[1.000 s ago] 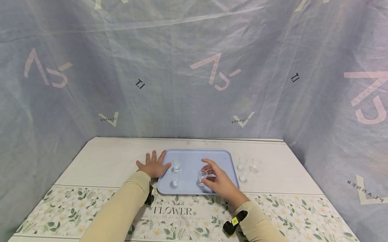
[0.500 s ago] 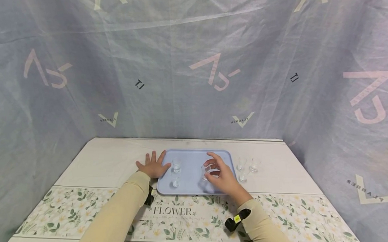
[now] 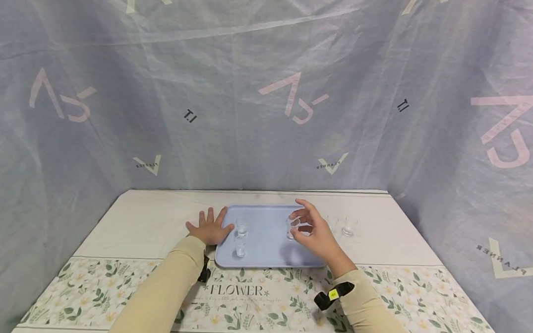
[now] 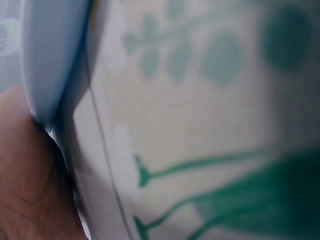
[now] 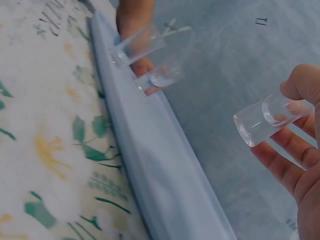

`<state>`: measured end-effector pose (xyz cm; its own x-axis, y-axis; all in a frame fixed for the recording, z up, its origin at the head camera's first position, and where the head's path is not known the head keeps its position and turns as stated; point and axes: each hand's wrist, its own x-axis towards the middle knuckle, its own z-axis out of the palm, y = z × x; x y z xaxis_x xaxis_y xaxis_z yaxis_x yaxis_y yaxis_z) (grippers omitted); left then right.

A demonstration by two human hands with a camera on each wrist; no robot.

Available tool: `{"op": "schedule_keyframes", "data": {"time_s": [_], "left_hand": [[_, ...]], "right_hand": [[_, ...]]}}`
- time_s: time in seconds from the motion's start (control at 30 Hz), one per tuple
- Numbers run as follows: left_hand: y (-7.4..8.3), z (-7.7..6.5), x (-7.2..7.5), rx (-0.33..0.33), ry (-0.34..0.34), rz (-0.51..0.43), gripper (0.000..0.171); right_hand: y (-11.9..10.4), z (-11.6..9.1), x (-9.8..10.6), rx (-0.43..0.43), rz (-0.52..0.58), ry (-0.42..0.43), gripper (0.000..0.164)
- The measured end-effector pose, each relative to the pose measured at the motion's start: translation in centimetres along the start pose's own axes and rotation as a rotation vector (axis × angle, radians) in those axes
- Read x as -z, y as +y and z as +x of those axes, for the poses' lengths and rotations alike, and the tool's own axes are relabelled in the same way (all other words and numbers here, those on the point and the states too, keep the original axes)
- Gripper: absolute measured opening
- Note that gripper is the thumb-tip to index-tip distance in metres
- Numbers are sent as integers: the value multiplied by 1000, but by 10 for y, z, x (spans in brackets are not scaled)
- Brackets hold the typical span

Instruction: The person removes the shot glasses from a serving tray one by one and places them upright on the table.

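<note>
My right hand pinches a clear shot glass between thumb and fingers above the right part of a pale blue tray; a shadow falls on the tray below. In the right wrist view the held shot glass has its base toward the camera's left. My left hand lies with spread fingers at the tray's left edge, its thumb over the rim. Two more shot glasses, a rear one and a front one, stand on the tray's left side. The left wrist view shows little of the left hand.
Right of the tray, a shot glass stands on the white tablecloth, with another glass partly behind the right hand. A floral band runs along the front of the cloth. Grey curtains enclose the table.
My right hand has carried the shot glass up and back to the right from the tray's middle, now covering one of the glasses beside the tray. The left hand stays put.
</note>
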<state>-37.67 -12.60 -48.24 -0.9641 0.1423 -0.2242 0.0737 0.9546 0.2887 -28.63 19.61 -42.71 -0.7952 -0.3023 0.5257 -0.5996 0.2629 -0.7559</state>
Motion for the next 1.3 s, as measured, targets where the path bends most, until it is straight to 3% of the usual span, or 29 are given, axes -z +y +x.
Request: {"op": "schedule_keyframes", "data": {"time_s": [0.33, 0.8, 1.07, 1.3], "left_hand": [[-4, 2, -1, -2, 3, -4, 77], [-5, 5, -1, -2, -3, -12, 77], [-4, 6, -3, -2, -6, -11, 78], [-4, 5, -1, 1, -16, -9, 77]], "right_hand": [[-7, 4, 21, 12, -5, 58, 77], [-10, 5, 52, -43, -15, 83, 78], [24, 1, 65, -71, -22, 90, 82], [8, -3, 77, -121, -55, 95, 79]]}}
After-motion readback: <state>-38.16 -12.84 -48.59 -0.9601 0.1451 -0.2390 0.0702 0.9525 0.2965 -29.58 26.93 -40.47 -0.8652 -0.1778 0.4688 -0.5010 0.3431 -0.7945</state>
